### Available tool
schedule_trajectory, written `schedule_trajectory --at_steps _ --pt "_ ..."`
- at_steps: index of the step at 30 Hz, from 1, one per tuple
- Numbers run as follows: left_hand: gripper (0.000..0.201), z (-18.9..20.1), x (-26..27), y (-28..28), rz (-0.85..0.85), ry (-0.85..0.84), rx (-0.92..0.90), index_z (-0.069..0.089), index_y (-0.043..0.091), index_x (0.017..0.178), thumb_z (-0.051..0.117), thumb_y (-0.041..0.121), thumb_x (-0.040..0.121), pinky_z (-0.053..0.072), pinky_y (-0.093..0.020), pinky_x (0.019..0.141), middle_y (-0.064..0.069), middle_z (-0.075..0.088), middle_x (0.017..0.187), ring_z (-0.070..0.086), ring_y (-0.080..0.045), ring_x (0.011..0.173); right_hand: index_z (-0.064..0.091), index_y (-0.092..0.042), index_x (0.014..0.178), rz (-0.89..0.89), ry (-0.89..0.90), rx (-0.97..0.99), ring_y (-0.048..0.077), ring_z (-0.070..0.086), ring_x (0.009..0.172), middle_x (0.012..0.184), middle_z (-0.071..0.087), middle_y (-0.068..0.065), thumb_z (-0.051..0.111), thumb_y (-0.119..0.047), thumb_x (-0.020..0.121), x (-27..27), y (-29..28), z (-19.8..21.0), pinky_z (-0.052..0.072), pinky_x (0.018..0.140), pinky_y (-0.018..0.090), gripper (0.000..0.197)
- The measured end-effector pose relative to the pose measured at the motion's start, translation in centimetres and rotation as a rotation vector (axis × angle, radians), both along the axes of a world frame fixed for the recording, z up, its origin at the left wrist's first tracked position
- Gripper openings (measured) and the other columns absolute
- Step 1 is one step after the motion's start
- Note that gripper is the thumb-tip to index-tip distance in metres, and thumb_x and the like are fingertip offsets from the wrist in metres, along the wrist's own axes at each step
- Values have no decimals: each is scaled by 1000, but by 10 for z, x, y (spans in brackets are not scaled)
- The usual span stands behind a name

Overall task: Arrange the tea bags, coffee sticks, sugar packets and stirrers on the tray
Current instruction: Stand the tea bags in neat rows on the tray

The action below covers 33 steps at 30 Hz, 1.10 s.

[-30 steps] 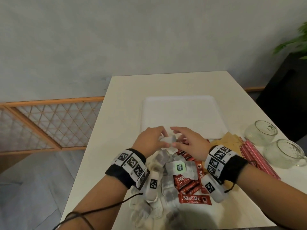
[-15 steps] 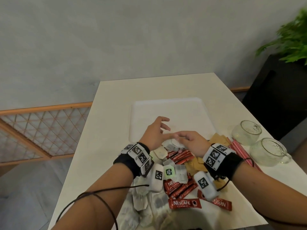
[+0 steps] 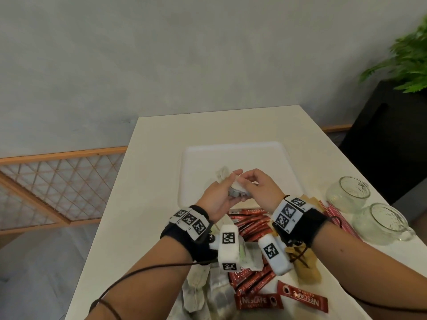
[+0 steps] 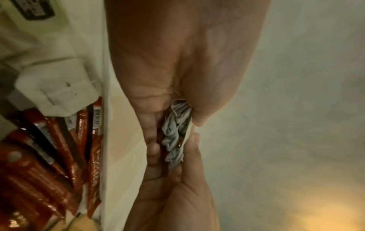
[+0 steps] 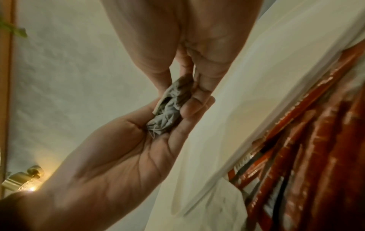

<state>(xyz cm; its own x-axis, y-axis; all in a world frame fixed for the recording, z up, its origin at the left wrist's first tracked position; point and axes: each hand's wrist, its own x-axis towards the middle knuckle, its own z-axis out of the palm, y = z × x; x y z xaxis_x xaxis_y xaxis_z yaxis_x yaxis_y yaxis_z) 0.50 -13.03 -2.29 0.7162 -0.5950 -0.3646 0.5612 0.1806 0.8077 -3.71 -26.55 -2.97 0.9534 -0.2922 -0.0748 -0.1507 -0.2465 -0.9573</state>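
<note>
Above tray (image 3: pixel 235 155) | both hands' grip holds tea bags (image 3: pixel 238 189) | wrist views: crumpled grey bags

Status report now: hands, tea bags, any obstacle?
Left hand and right hand both holding tea bags above tray. One tea bag on tray. No obstacle.

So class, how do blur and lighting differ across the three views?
Head view: evenly lit, plant smeared. Left wrist view: dim, coffee sticks blurred, tea bags sharper. Right wrist view: warm lamp glare at lower left, soft edges.
</note>
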Motion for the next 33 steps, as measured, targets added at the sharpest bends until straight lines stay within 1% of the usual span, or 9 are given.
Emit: schedule_trajectory --at_steps 4,9,12,14,18,21,24,28,33 --pt "28 2 17 1 93 69 -10 59 5 118 41 24 106 56 -38 92 -19 68 109 67 -28 99 63 -9 105 31 5 -3 17 64 60 89 63 5 67 -16 90 14 -8 4 58 69 31 18" --pt "18 4 34 3 177 121 73 61 2 107 49 15 102 61 -39 78 -21 67 105 69 -32 92 70 -9 103 -8 19 -71 20 67 64 74 66 4 69 -12 87 35 -22 3 59 77 40 16" --pt "16 3 45 3 181 113 227 60 -4 105 61 9 96 63 -36 65 -20 65 100 69 -30 78 69 -16 95 -119 30 -259 12 65 64 70 67 -1 67 -19 90 48 -28 3 54 71 25 6" --pt "19 2 48 1 108 70 322 60 -7 103 66 7 92 62 -31 60 -17 64 93 67 -25 70 67 -17 84 -86 54 -466 9 62 65 64 67 -3 65 -23 91 52 -23 6 46 63 18 10" --pt "30 -1 53 -6 94 14 300 65 -9 109 68 16 92 62 -30 64 -18 68 91 67 -22 71 68 -15 79 -20 33 -556 12 59 73 76 65 -4 61 -18 90 61 -5 2 44 66 21 13" --pt "36 -3 62 -6 151 -41 288 67 -9 107 66 25 94 62 -31 68 -19 69 89 69 -22 77 68 -8 75 47 7 -581 20 58 74 79 64 4 48 -17 95 67 1 3 41 62 26 29" --pt "32 -4 77 -1 175 -113 403 68 -5 104 69 24 91 61 -30 63 -16 70 86 69 -19 69 74 -11 93 81 -6 -471 18 62 81 89 66 -1 49 -15 95 77 -2 8 49 77 30 26" --pt "25 -5 97 8 59 -287 585 69 0 98 67 24 91 58 -30 60 -14 69 83 69 -19 70 70 -22 108 78 2 -399 18 62 82 97 59 -5 61 -23 92 104 -14 4 54 77 33 18" --pt "23 -1 129 21 27 -437 741 69 1 93 63 23 92 60 -34 62 -13 70 79 68 -21 66 71 -16 89 185 139 -312 15 65 60 73 70 1 64 -18 91 140 -9 -3 51 61 23 7"
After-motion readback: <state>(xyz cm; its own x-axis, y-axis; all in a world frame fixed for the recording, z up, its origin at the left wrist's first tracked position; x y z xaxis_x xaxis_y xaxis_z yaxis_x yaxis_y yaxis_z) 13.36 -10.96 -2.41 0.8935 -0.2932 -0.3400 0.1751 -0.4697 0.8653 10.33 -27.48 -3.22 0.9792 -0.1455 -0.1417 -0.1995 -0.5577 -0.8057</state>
